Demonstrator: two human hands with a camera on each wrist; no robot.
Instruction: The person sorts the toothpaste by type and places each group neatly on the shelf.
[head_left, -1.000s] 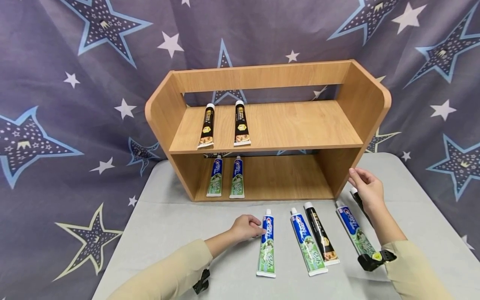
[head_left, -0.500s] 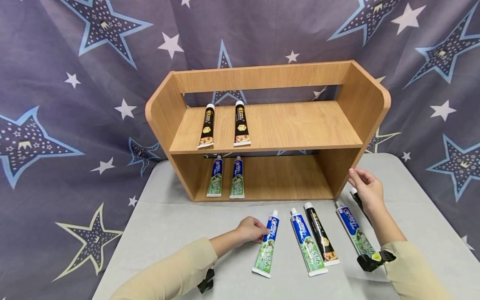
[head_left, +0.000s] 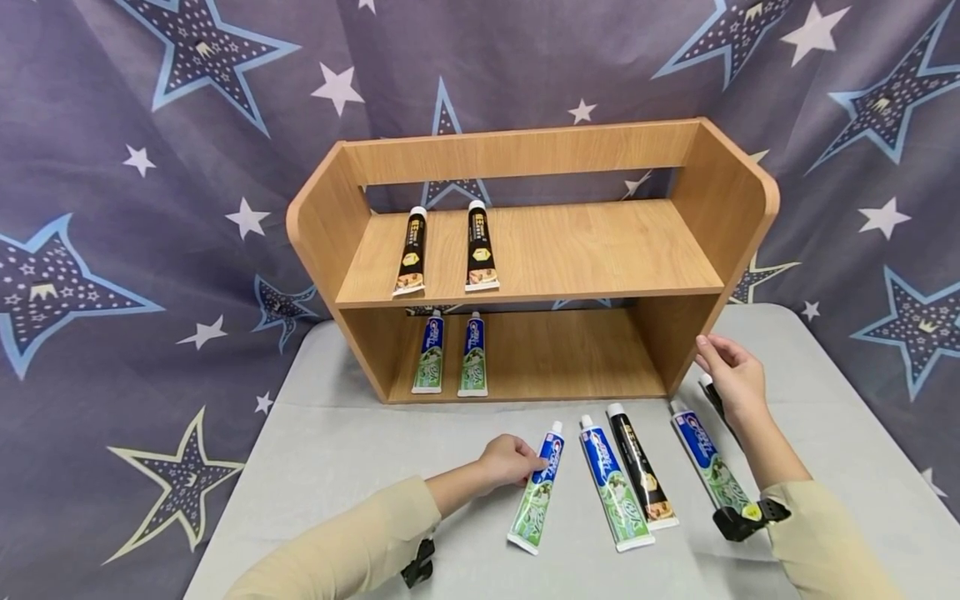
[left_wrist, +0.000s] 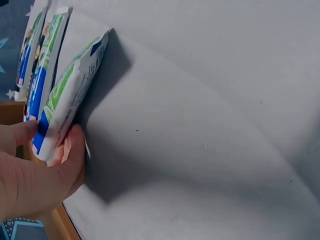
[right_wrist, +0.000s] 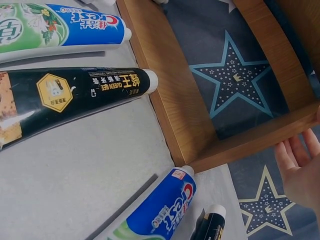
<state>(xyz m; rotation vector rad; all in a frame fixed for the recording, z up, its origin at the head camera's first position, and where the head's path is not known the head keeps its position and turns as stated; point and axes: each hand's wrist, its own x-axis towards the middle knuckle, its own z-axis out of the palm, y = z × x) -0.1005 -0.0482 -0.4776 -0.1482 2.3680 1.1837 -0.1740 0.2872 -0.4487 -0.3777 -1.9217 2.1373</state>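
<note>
My left hand (head_left: pixel 508 461) pinches a blue-and-green toothpaste tube (head_left: pixel 535 500) near its capped end. In the left wrist view this tube (left_wrist: pixel 70 95) is tilted up on edge, thumb on one face and fingers behind. On the right, my right hand (head_left: pixel 733 379) holds the front edge of the wooden shelf's side panel (head_left: pixel 697 342); in the right wrist view its fingers (right_wrist: pixel 295 150) lie against the outer face. Beside the held tube lie another blue-and-green tube (head_left: pixel 617 487) and a black tube (head_left: pixel 642 467).
Near the right forearm lie a blue-and-green tube (head_left: pixel 708 458) and a partly hidden black tube (head_left: pixel 712 396). Two black tubes, left (head_left: pixel 410 254) and right (head_left: pixel 481 246), sit on the upper shelf. Below are two blue-and-green tubes, left (head_left: pixel 429 354) and right (head_left: pixel 473 354).
The left hand has shifted slightly right, and the tube it holds has turned, its cap end swinging right. My right hand keeps its place at the shelf.
</note>
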